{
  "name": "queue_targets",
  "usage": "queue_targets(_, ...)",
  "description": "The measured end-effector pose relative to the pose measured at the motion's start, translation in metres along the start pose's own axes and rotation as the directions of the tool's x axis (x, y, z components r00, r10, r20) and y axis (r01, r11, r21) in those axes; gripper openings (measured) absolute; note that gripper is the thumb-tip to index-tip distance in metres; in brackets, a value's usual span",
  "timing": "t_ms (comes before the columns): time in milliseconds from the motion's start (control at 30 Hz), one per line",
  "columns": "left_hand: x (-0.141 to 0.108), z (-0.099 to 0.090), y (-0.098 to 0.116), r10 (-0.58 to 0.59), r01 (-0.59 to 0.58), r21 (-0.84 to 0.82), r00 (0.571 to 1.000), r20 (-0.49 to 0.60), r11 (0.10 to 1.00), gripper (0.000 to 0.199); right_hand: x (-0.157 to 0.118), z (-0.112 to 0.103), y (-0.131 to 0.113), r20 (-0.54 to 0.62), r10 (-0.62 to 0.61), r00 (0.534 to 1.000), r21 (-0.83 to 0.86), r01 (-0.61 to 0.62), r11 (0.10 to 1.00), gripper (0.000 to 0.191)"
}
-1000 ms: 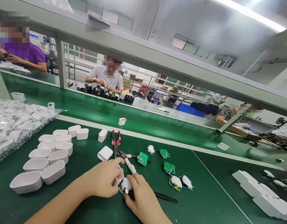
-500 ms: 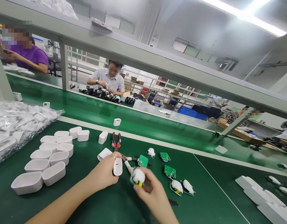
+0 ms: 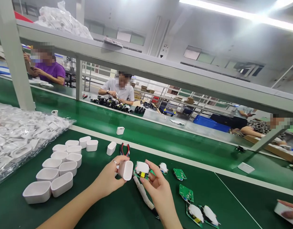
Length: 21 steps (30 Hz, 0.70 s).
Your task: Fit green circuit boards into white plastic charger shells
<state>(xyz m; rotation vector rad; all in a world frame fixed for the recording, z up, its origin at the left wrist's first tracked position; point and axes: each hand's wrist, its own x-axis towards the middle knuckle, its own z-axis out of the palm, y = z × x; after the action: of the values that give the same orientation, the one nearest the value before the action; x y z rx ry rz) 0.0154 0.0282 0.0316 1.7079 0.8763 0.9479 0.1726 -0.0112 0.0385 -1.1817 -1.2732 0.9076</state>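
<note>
My left hand (image 3: 107, 176) grips a white plastic case (image 3: 126, 170), its open end turned towards my right hand. My right hand (image 3: 159, 190) pinches a green circuit board (image 3: 142, 170) that carries a white cover and yellow tape, a small gap from the case. Under my right hand lies a white-handled tool (image 3: 143, 193). Red-handled pliers (image 3: 125, 149) sit just beyond my left hand, their lower part hidden. Nearby lie a covered board (image 3: 163, 168) and a bare green board (image 3: 180, 174).
Several white cases (image 3: 62, 184) stand at left, beside a plastic bag of white parts (image 3: 24, 136). More boards (image 3: 195, 213) lie at lower right. Another person's hand (image 3: 288, 211) holds a white case at the right edge. A green conveyor belt (image 3: 160, 143) runs beyond the bench.
The view has swung, shifting the bench. My right hand has lifted the board off the mat towards the case. Another person's hand has entered at lower right.
</note>
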Motion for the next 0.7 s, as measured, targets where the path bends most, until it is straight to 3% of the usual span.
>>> queue_targets(100,0.0009,-0.0018,0.0015,0.037,-0.037,0.065,0.999,-0.007,0.997,0.044,-0.0062,0.0017,-0.0005,0.001,-0.115,0.993,-0.184,0.113,0.976,0.039)
queue_targets(233,0.0016,-0.0032,0.0010,0.085,-0.084,0.104,0.996,-0.008,0.991,0.044,-0.0096,0.0021,-0.0006,0.042,-0.248,0.968,-0.304,0.249,0.920,0.031)
queue_targets(433,0.0001,-0.0039,-0.0007,0.124,-0.119,0.117,0.992,-0.033,0.986,0.042,-0.0108,0.0027,0.0049,0.171,-0.466,0.868,-0.487,0.486,0.726,0.034)
queue_targets(700,-0.0001,-0.0017,-0.0031,0.207,-0.201,0.146,0.978,-0.029,0.969,0.040,-0.0104,0.0028,0.0065,0.269,-0.562,0.782,-0.638,0.582,0.505,0.035)
